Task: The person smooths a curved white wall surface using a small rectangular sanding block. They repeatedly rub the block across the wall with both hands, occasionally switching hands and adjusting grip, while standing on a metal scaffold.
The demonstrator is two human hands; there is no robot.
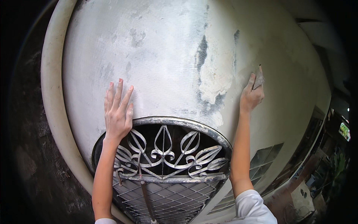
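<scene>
My left hand lies flat against the whitish wall, fingers spread and dusted with white, just above the left part of an arched opening. Raised on the right, my right hand is closed around a small folded piece of sandpaper, greyish and dusty, with a dark tip at its top. Its thumb points up along the piece; whether the piece touches the wall I cannot tell. Between the hands, a rough patch of peeling paint with dark grey streaks runs down the wall.
Below the hands is an arched window with a white scrolled metal grille and diamond mesh. A pale pipe curves down the left side. A paned window lies lower right; plants and clutter stand beyond.
</scene>
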